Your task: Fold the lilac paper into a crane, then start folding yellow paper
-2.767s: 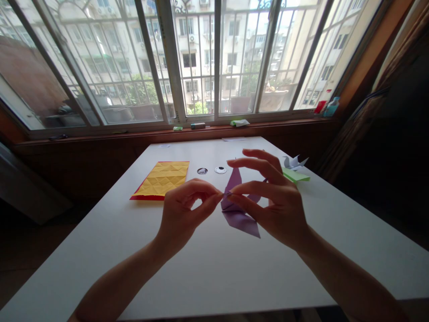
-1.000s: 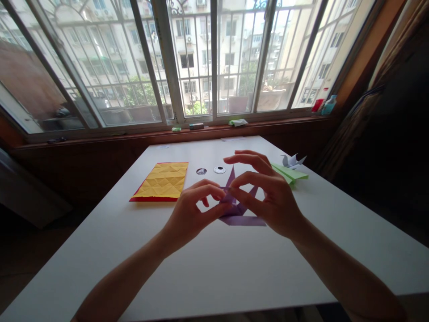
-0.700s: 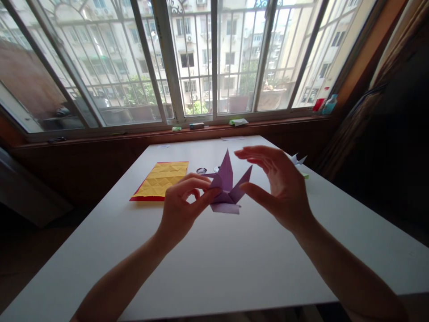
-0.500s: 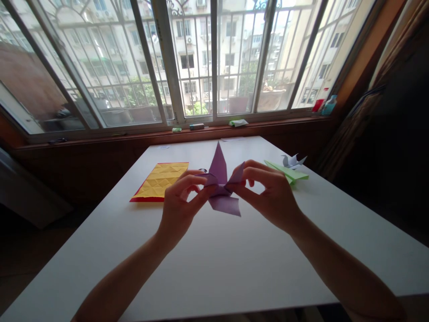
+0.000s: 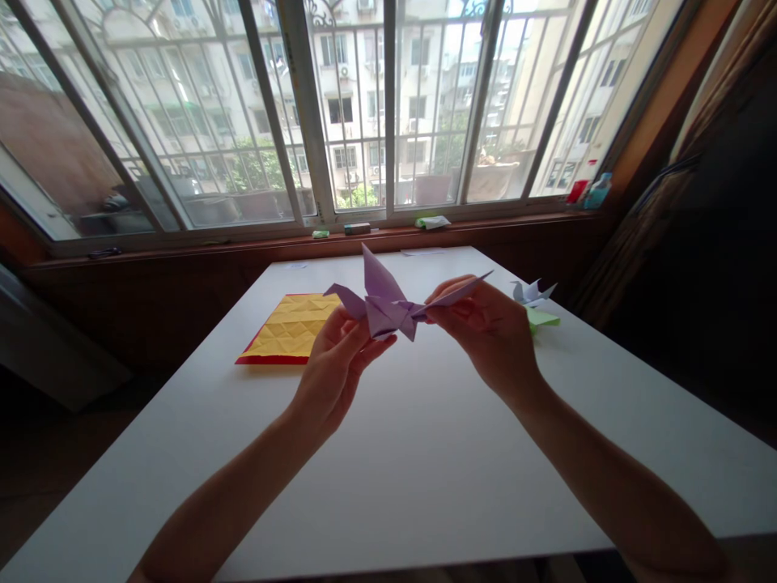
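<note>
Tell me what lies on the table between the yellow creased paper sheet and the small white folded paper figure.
In the head view, between the yellow creased paper sheet and the small white folded paper figure, only a green paper piece shows; both hands and a purple paper crane hide the rest.

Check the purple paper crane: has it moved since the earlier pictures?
Yes. The purple paper crane has risen off the table, held up by the left hand and right hand, farther toward the window.

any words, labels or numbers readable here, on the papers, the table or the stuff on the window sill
None can be read.
Purple folded paper crane, held up by the left hand and right hand: plain, no print.
Yellow creased paper sheet with a red edge: fold lines only.
Red and blue bottles on the sill: any labels too small and blurred.
Small box on the sill: too small to read.
</note>
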Action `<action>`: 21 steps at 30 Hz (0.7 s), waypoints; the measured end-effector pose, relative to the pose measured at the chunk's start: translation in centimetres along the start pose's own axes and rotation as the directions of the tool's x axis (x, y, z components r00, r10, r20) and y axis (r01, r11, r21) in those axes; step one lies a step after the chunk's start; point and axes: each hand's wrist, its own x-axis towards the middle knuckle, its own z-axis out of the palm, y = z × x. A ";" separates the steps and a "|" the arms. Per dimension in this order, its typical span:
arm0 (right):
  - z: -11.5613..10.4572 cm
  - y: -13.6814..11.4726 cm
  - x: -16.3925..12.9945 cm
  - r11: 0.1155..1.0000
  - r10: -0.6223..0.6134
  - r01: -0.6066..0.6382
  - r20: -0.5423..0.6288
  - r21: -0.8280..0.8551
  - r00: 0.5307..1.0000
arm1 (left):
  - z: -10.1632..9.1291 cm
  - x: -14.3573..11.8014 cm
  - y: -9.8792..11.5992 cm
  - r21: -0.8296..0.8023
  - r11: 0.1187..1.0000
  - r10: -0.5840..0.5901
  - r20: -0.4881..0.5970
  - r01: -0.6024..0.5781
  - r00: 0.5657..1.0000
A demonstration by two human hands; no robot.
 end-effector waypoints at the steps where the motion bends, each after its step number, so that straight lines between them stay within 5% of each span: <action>1: 0.0 0.1 0.0 0.999 0.013 -0.013 -0.001 0.034 1.000 | 0.0 0.1 0.0 -0.021 1.000 0.014 -0.016 -0.014 1.000; 8: 0.0 1.2 0.4 0.984 0.103 -0.102 0.003 0.148 0.995 | -0.1 0.5 -0.5 -0.056 0.996 0.062 -0.020 -0.063 0.998; 14: -1.8 1.2 1.6 0.994 0.095 -0.109 0.316 0.027 0.944 | -0.9 1.0 -0.4 0.189 0.970 0.152 0.017 -0.153 0.988; 17: -3.1 1.0 2.1 0.995 0.063 -0.012 0.502 -0.104 0.863 | -1.4 1.5 -0.1 0.241 0.964 0.109 0.016 -0.109 0.994; 21: -4.2 0.8 2.3 0.959 -0.110 0.193 0.358 -0.206 0.927 | -2.0 2.0 0.6 0.280 0.960 -0.001 0.030 -0.007 1.000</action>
